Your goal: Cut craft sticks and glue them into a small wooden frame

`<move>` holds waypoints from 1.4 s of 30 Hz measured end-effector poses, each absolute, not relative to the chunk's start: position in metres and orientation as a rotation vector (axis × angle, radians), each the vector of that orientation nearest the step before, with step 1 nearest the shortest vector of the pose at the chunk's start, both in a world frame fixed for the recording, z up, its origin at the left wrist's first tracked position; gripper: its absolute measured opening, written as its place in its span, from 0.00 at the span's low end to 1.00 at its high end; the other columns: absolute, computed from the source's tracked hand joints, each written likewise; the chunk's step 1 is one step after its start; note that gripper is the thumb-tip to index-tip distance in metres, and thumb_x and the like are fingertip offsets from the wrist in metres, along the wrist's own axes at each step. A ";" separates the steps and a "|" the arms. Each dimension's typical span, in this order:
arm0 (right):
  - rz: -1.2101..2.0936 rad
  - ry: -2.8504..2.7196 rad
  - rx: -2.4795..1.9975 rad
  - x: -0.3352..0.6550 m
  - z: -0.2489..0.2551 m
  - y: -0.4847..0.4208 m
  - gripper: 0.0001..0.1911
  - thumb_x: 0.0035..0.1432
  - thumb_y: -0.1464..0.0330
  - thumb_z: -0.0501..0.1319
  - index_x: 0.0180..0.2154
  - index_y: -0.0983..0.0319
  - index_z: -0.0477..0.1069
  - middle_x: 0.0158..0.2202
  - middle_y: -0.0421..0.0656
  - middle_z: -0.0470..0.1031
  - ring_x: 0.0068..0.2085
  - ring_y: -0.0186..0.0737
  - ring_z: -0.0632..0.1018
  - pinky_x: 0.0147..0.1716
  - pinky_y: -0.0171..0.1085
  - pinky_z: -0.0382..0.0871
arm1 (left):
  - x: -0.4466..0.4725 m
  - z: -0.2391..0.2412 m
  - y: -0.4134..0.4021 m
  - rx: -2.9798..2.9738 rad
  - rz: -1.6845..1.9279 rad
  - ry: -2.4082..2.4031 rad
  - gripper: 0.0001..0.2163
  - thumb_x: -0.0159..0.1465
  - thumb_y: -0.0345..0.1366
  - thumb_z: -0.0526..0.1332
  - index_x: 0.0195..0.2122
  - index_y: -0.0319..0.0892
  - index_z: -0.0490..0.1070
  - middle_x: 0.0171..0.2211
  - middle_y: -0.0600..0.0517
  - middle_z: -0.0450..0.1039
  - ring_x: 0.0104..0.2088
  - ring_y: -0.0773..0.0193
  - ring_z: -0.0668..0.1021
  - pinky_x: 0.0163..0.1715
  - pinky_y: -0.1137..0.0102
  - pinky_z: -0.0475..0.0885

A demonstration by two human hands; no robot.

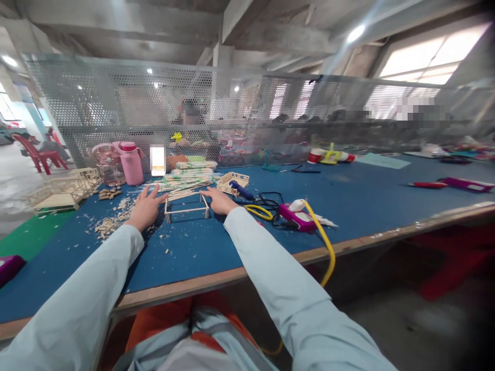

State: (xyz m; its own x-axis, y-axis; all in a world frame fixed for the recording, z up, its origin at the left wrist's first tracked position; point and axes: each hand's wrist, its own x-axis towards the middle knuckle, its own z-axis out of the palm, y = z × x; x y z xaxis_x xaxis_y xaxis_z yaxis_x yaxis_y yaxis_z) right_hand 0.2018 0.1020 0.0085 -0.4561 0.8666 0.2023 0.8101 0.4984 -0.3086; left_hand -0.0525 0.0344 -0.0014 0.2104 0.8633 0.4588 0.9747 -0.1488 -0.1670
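A small frame of thin wooden sticks (pixel 186 208) stands on the blue table (pixel 201 252) between my hands. My left hand (pixel 146 207) lies flat just left of the frame, fingers spread and stretched forward, holding nothing. My right hand (pixel 219 200) rests at the frame's right end with its fingers reaching toward the top stick; whether they pinch it I cannot make out. Behind the frame lies a pile of wooden sticks (pixel 187 178).
Wood chips (pixel 110 222) litter the table at left. Finished stick models (pixel 64 189) stand far left beside a pink bottle (pixel 130 162). A magenta glue gun (pixel 299 216) with yellow cord (pixel 325 242) lies right of my hand. A person sits behind the mesh fence (pixel 247 103).
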 end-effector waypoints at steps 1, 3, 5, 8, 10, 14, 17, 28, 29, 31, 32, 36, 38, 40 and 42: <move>0.242 -2.414 -1.421 0.201 0.010 0.101 0.35 0.46 0.83 0.53 0.56 0.55 0.60 0.61 0.44 0.53 0.61 0.49 0.55 0.58 0.47 0.51 | -0.052 -0.001 0.034 -2.069 -0.361 -1.705 0.27 0.55 0.24 0.49 0.55 0.51 0.61 0.61 0.49 0.53 0.60 0.47 0.54 0.51 0.54 0.59; 0.244 -2.418 -1.438 0.201 0.012 0.098 0.35 0.46 0.83 0.52 0.56 0.55 0.59 0.61 0.45 0.53 0.61 0.50 0.54 0.58 0.48 0.51 | -0.051 -0.001 0.034 -2.068 -0.367 -1.717 0.27 0.55 0.24 0.49 0.55 0.51 0.62 0.61 0.49 0.53 0.60 0.47 0.54 0.51 0.54 0.59; 0.239 -2.429 -1.441 0.200 0.014 0.095 0.36 0.46 0.83 0.52 0.57 0.56 0.58 0.61 0.45 0.52 0.61 0.51 0.54 0.57 0.49 0.51 | -0.050 -0.001 0.033 -2.071 -0.364 -1.732 0.27 0.55 0.23 0.49 0.55 0.50 0.61 0.61 0.48 0.52 0.60 0.46 0.54 0.51 0.53 0.59; 0.215 -2.453 -1.425 0.201 0.014 0.092 0.36 0.46 0.83 0.51 0.57 0.56 0.57 0.61 0.47 0.52 0.61 0.52 0.54 0.56 0.50 0.52 | -0.049 0.000 0.031 -2.078 -0.360 -1.735 0.27 0.55 0.23 0.49 0.55 0.49 0.61 0.61 0.46 0.51 0.60 0.45 0.53 0.51 0.53 0.59; 0.199 -2.462 -1.396 0.202 0.013 0.092 0.36 0.46 0.83 0.51 0.57 0.57 0.57 0.61 0.47 0.52 0.61 0.51 0.55 0.56 0.50 0.52 | -0.049 0.000 0.030 -2.080 -0.360 -1.726 0.27 0.55 0.23 0.49 0.55 0.47 0.61 0.61 0.46 0.51 0.60 0.45 0.53 0.51 0.53 0.58; 0.172 -2.422 -1.291 0.205 0.012 0.094 0.38 0.45 0.83 0.50 0.59 0.61 0.53 0.60 0.48 0.55 0.60 0.46 0.58 0.56 0.47 0.53 | -0.049 -0.003 0.031 -2.079 -0.370 -1.723 0.27 0.55 0.23 0.49 0.57 0.46 0.58 0.61 0.45 0.50 0.60 0.47 0.54 0.52 0.55 0.59; 0.135 -2.362 -1.202 0.207 0.012 0.095 0.36 0.44 0.83 0.50 0.58 0.63 0.55 0.58 0.48 0.59 0.58 0.43 0.60 0.56 0.43 0.55 | -0.052 -0.006 0.032 -2.068 -0.409 -1.729 0.29 0.55 0.24 0.49 0.60 0.41 0.52 0.61 0.42 0.50 0.60 0.49 0.54 0.52 0.56 0.59; 0.061 -2.334 -1.190 0.206 0.019 0.091 0.23 0.43 0.81 0.55 0.44 0.63 0.71 0.41 0.46 0.74 0.43 0.40 0.72 0.46 0.36 0.63 | -0.051 0.002 0.040 -2.187 -0.641 -1.732 0.25 0.56 0.26 0.49 0.57 0.35 0.58 0.57 0.41 0.59 0.57 0.55 0.61 0.55 0.61 0.57; 0.080 -2.347 -1.169 0.206 0.018 0.092 0.23 0.43 0.81 0.55 0.42 0.63 0.72 0.40 0.45 0.75 0.41 0.39 0.73 0.44 0.35 0.64 | -0.050 0.003 0.042 -2.237 -0.667 -1.748 0.25 0.56 0.27 0.49 0.57 0.35 0.57 0.56 0.41 0.61 0.56 0.56 0.64 0.54 0.63 0.59; 0.116 -2.375 -1.117 0.206 0.017 0.093 0.21 0.43 0.81 0.54 0.40 0.63 0.74 0.38 0.44 0.75 0.39 0.38 0.74 0.42 0.34 0.64 | -0.048 0.004 0.046 -2.372 -0.710 -1.760 0.24 0.57 0.29 0.49 0.56 0.38 0.59 0.53 0.44 0.66 0.51 0.58 0.69 0.50 0.66 0.63; 0.135 -2.380 -1.102 0.206 0.016 0.094 0.19 0.44 0.81 0.55 0.39 0.63 0.75 0.36 0.44 0.76 0.38 0.38 0.74 0.41 0.33 0.64 | -0.047 0.004 0.047 -2.426 -0.739 -1.762 0.23 0.57 0.30 0.49 0.55 0.39 0.61 0.51 0.45 0.68 0.49 0.59 0.71 0.49 0.67 0.65; 0.288 -2.277 -1.069 0.204 0.018 0.091 0.12 0.48 0.75 0.57 0.36 0.64 0.76 0.33 0.44 0.77 0.35 0.37 0.75 0.38 0.33 0.65 | -0.047 0.005 0.047 -2.417 -0.959 -1.851 0.16 0.57 0.34 0.51 0.43 0.39 0.73 0.42 0.45 0.75 0.42 0.57 0.75 0.44 0.67 0.67; 0.411 -2.154 -1.044 0.203 0.021 0.087 0.10 0.50 0.73 0.58 0.34 0.64 0.76 0.33 0.44 0.78 0.35 0.36 0.75 0.37 0.33 0.66 | -0.046 0.007 0.043 -2.390 -1.136 -1.930 0.13 0.55 0.37 0.55 0.37 0.39 0.75 0.36 0.46 0.77 0.37 0.56 0.76 0.40 0.66 0.68; 0.535 -2.009 -1.016 0.203 0.025 0.084 0.08 0.49 0.71 0.60 0.32 0.65 0.75 0.33 0.43 0.77 0.34 0.36 0.75 0.36 0.33 0.66 | -0.044 0.011 0.036 -2.412 -1.419 -2.007 0.11 0.52 0.40 0.59 0.32 0.39 0.75 0.27 0.49 0.76 0.30 0.60 0.75 0.34 0.68 0.69; 0.689 -1.873 -0.988 0.203 0.028 0.082 0.06 0.48 0.70 0.61 0.30 0.66 0.74 0.31 0.43 0.77 0.32 0.34 0.75 0.34 0.32 0.67 | -0.041 0.015 0.029 -2.474 -1.772 -2.084 0.12 0.49 0.43 0.63 0.28 0.39 0.74 0.20 0.53 0.72 0.22 0.66 0.72 0.26 0.72 0.67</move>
State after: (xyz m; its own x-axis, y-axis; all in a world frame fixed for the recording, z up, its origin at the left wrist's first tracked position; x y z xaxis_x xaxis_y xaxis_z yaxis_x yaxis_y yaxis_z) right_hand 0.2028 0.0823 0.0279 -0.2927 0.8460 0.4456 0.3558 0.5289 -0.7705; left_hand -0.0415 0.0285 0.0149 -0.0198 0.9526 0.3035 0.4528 -0.2621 0.8522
